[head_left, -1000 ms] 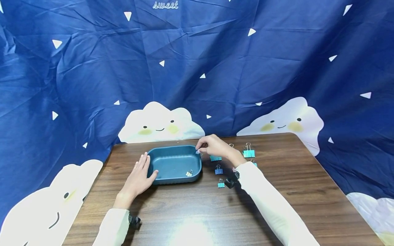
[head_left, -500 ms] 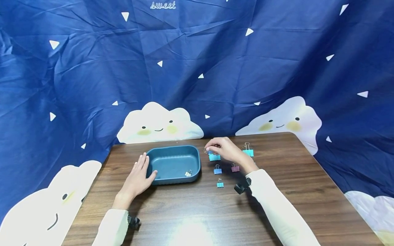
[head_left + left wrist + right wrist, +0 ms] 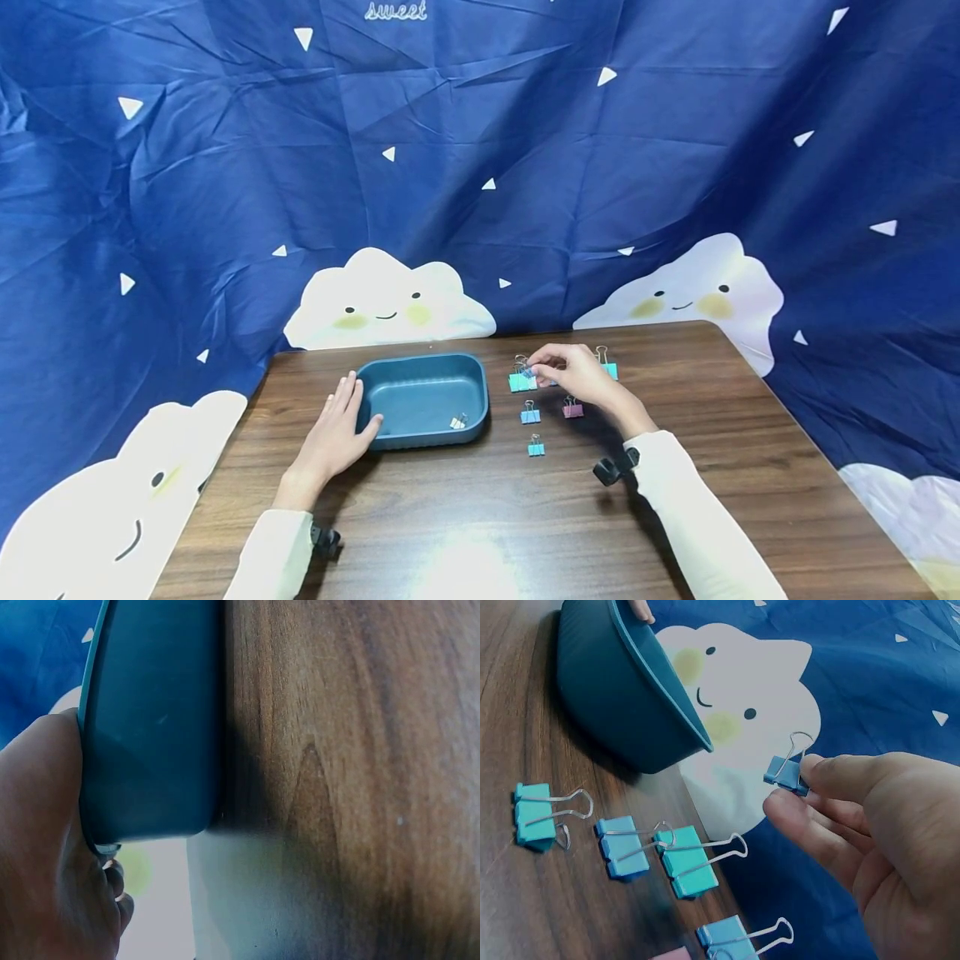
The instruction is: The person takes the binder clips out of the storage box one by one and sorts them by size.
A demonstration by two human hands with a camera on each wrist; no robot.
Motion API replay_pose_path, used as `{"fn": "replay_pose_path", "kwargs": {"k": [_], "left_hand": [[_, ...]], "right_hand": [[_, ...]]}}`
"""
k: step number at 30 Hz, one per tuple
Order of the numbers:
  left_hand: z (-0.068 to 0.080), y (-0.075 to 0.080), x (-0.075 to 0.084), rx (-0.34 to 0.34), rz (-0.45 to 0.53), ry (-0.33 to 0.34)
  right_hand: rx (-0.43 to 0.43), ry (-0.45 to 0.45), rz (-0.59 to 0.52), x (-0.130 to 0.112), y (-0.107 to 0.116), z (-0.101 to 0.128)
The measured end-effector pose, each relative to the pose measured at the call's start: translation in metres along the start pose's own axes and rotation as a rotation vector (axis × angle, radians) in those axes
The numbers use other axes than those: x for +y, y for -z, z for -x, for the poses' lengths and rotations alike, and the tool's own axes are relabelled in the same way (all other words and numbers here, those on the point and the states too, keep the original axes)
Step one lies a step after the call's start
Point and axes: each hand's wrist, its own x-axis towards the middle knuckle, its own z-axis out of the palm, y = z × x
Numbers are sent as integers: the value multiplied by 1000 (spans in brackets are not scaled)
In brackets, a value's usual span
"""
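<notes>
Resting flat against the teal tray point(image 3: 422, 398) on the bench point(image 3: 480, 517), the left hand point(image 3: 332, 437) was kept open; farther off, a small blue binder clip point(image 3: 786, 772) was pinched aloft by the right hand point(image 3: 573, 372).

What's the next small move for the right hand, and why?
Probably carry the clip left to over the tray and let go. The right hand pinches one small blue clip, lifted off the table, to the right of the tray. The left hand rests against the tray's left wall, and one clip lies inside.
</notes>
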Motion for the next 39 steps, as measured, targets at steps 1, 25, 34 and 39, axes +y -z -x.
{"fn": "replay_pose_path", "kwargs": {"k": [1,25,34,39], "left_hand": [[0,0,0,1,1,-1],[0,-1,0,22,-37,-6],[0,-1,0,23,-34,-2],[0,-1,0,18,-30,-1]], "right_hand": [[-1,-3,-3,2,1,2],[1,-156,11,31,0,78],[-19,-165,64,42,-1,91],[-8,-147,127,49,2,96]]}}
